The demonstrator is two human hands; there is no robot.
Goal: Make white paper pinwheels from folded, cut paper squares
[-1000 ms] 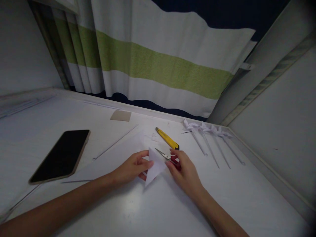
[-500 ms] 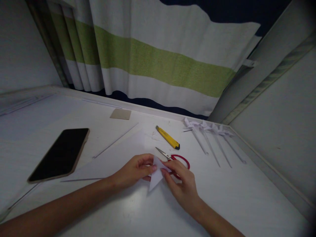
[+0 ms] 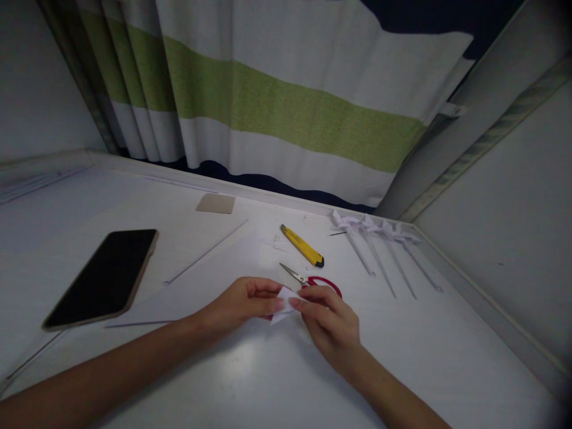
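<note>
Both hands pinch one small folded white paper (image 3: pixel 286 301) above the white table. My left hand (image 3: pixel 250 300) grips its left side, thumb on top and fingers behind. On the right side, my right hand (image 3: pixel 329 316) presses the paper between thumb and fingers. Scissors with red handles (image 3: pixel 298 276) lie just beyond, their handles partly hidden by my right hand. Behind them is a yellow cutter (image 3: pixel 302 245). A large white sheet (image 3: pixel 223 268) lies flat beyond my left forearm.
A black phone (image 3: pixel 105 277) lies at the left, near a thin white stick (image 3: pixel 206 251). A beige card (image 3: pixel 215 203) is at the back. Several paper pinwheels on sticks (image 3: pixel 378 229) lie at the back right, below a striped curtain (image 3: pixel 286 110).
The folded paper looks smaller, and its lower point no longer hangs as far down. My right thumb has moved up onto it. The view has shifted slightly.
</note>
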